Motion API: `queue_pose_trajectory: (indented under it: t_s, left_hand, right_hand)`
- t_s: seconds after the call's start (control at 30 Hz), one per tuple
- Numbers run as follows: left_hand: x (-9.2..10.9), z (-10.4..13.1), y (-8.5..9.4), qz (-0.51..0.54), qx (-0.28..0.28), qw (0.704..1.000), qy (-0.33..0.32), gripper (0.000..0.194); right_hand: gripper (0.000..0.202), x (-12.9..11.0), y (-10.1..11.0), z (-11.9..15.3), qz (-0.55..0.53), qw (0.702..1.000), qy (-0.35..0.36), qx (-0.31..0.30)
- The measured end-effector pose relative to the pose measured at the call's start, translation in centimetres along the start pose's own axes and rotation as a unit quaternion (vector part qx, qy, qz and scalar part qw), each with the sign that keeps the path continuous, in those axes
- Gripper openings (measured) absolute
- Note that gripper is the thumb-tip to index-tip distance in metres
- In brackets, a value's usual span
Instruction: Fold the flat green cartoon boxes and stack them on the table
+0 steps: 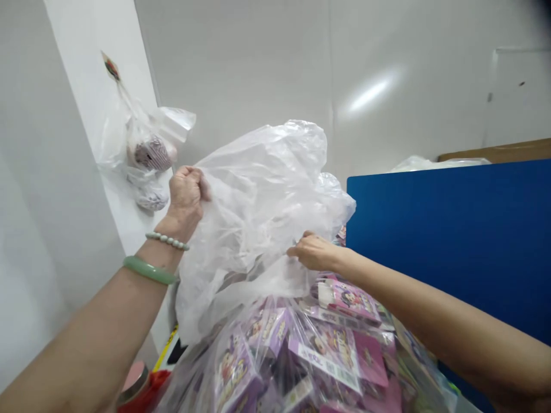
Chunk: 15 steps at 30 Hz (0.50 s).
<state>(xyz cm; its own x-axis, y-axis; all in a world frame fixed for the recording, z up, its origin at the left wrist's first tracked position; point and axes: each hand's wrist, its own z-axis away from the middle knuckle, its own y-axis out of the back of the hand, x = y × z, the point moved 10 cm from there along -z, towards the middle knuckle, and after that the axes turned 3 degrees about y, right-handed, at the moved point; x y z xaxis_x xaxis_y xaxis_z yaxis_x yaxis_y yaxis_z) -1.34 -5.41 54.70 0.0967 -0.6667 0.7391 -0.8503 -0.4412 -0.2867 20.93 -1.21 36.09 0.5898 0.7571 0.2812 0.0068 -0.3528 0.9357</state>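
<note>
A large clear plastic bag (pixel 258 201) fills the middle of the view, its loose upper part bunched and raised. My left hand (pixel 186 192) is closed in a fist around the bag's left edge. Lower on the right side, my right hand (pixel 313 251) pinches the same plastic, fingers pressed together. Below both hands, the bag bulges with several small pink and purple printed boxes (pixel 325 353), which lie at mixed angles and show through the film. The left wrist wears a green bangle and a beaded bracelet.
At right stands a blue panel (pixel 447 246), with clear plastic and a brown edge (pixel 495 150) behind its top. Clear bags (pixel 150 152) hang on the white wall at left. A round-lidded container (pixel 134 380) and red cloth sit at lower left.
</note>
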Motion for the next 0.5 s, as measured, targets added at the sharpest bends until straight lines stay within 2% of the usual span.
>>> queue_pose_trajectory:
  t_s: [0.03,0.1,0.17,0.2,0.27,0.3,0.37,0.43,0.47,0.5]
  left_hand:
    - [0.3,-0.8,1.5,-0.018,0.03,0.999,-0.01,0.024]
    - [0.3,-1.9,4.8,-0.051,0.085,0.995,-0.012,0.024]
    - [-0.3,-2.3,7.9,-0.065,0.129,0.99,0.005,0.023]
    - [-0.7,-2.3,9.0,-0.071,0.146,0.987,0.01,0.023]
    - [-1.6,-2.0,10.1,-0.081,0.162,0.983,0.011,0.022]
    - [-1.9,-1.7,10.0,-0.084,0.162,0.983,0.01,0.021]
    - [-2.4,-1.4,9.0,-0.092,0.144,0.985,0.005,0.019]
    - [-2.1,-1.2,7.3,-0.097,0.11,0.989,-0.013,0.02]
    - [-1.5,-1.1,6.7,-0.099,0.096,0.99,-0.027,0.021]
    - [-0.7,-1.1,6.4,-0.1,0.088,0.99,-0.041,0.021]
  right_hand:
    - [0.03,1.2,0.2,0.7,0.004,1.0,-0.013,0.001]
    - [0.025,4.1,2.1,2.7,0.028,0.997,-0.064,0.042]
    - [0.023,7.6,4.8,5.6,0.062,0.98,-0.16,0.098]
    - [0.023,9.0,6.0,7.1,0.071,0.967,-0.212,0.126]
    - [0.023,10.5,7.7,9.3,0.047,0.94,-0.282,0.186]
    - [0.023,10.4,7.9,9.6,0.003,0.935,-0.284,0.213]
    - [0.032,8.1,6.9,7.8,-0.129,0.943,-0.208,0.224]
    - [0.06,3.9,4.3,4.4,-0.228,0.958,-0.091,0.151]
    - [0.068,1.9,2.6,2.9,-0.237,0.966,-0.048,0.097]
    - [0.065,0.7,1.1,1.7,-0.215,0.975,-0.033,0.05]
